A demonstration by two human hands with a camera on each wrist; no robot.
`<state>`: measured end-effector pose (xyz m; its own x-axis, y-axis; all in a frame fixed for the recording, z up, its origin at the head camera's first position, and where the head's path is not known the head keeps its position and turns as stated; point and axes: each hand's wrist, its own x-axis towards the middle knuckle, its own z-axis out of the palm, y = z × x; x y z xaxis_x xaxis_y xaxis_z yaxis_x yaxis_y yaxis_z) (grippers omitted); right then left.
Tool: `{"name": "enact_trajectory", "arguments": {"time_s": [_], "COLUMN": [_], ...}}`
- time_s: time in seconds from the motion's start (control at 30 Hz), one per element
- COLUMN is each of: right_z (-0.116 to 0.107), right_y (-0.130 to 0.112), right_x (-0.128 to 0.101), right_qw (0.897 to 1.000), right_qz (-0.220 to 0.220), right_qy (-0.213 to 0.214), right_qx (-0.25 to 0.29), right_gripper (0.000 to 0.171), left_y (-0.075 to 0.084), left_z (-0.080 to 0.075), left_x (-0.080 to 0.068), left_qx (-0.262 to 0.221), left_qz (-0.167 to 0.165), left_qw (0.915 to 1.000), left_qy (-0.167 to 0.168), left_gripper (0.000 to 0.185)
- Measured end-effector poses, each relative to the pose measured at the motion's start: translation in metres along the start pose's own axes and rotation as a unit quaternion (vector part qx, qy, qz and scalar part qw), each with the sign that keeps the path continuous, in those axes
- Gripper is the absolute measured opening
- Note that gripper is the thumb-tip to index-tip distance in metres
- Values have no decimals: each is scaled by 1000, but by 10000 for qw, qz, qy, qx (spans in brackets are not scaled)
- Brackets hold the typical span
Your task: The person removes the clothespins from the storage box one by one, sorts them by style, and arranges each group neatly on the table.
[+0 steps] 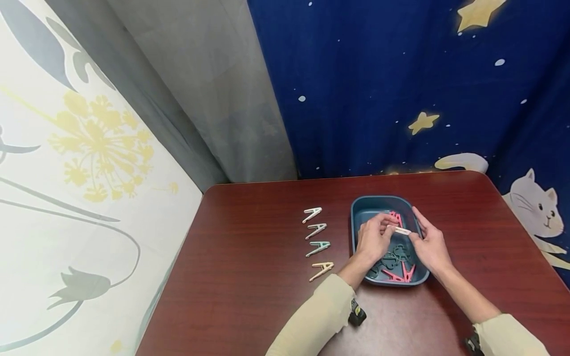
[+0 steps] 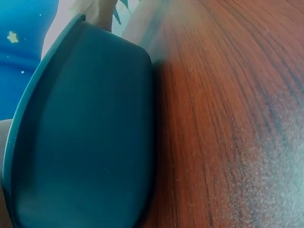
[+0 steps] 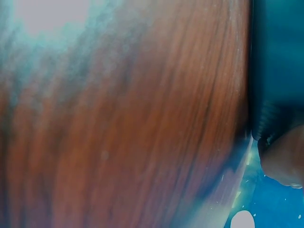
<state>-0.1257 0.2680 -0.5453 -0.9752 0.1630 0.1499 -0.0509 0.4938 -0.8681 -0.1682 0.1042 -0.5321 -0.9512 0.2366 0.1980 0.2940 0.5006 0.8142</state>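
clothespin is over the bin, pinched by the left hand; the right hand touches its other end, its grip hard to tell. light fingertip pressure above the bin should steady it best.

A glossy reddish-brown table with dark wood grain and rounded far corners carries everything, and a pale patch of glare lies on its surface just in front of the dark blue-green bin that stands flat on its right half. Left of the bin, and apart from it, four clothespins lie on the wood in a column running from far to near — a white clothespin, a greyish-white clothespin, a mint-green clothespin and a cream-yellow clothespin — none touching another.
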Motion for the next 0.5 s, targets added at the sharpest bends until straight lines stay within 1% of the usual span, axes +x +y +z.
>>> {"name": "enact_trajectory", "arguments": {"time_s": [0.1,0.2,0.27,0.33,0.43,0.5], "right_z": [-1,-1,-1,-1,-1,0], "right_y": [0,-1,-1,-2,-2,-2], "right_x": [0,1,0,0,-1,-1], "right_qw": [10000,10000,9999,10000,10000,10000], "right_qz": [-25,-24,-7,29,60,66], "right_qy": [-12,-28,-32,-34,-35,-39], "right_qx": [40,91,104,86,42,22], "right_gripper": [72,71,71,71,71,70], "left_y": [0,1,2,3,3,3], "left_z": [-2,-4,-5,-5,-4,-3], "left_x": [1,1,1,0,-1,-1], "left_qx": [13,-74,-237,-466,-847,-1045], "left_qz": [203,242,145,-42,-345,-485], "left_qw": [9998,9996,9995,9988,9957,9932], "left_qy": [53,156,178,150,121,158], "left_gripper": [15,16,16,17,17,17]}}
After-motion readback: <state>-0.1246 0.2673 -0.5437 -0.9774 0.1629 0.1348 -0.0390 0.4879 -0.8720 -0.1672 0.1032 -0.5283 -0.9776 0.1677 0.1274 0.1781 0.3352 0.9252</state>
